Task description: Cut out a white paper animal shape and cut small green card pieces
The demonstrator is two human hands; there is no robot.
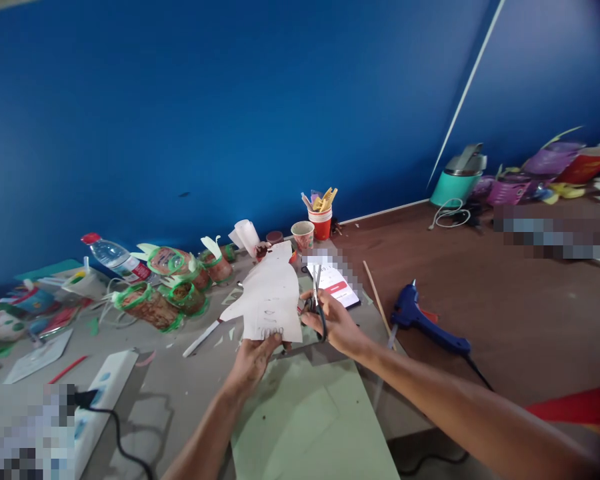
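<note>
A white paper cutout (273,293) with pencil marks near its lower edge is pinched at that edge by my left hand (257,357). My right hand (333,323) holds black-handled scissors (317,300) just right of the paper, their blades pointing up and away from me. Beyond the scissors lies a phone (337,283) with a lit screen. Below my hands, a pale green sheet (310,420) covers the near part of the table. Left of the paper rests a white-handled knife or tool (201,339), with small paper scraps around it.
A blue glue gun (425,320) and a thin wooden stick (377,297) lie to the right. Cups (303,235) stand behind the paper. Green-rimmed pots (153,307), a bottle (117,259) and a power strip (107,400) are on the left. A turquoise kettle-like container (457,180) stands far right.
</note>
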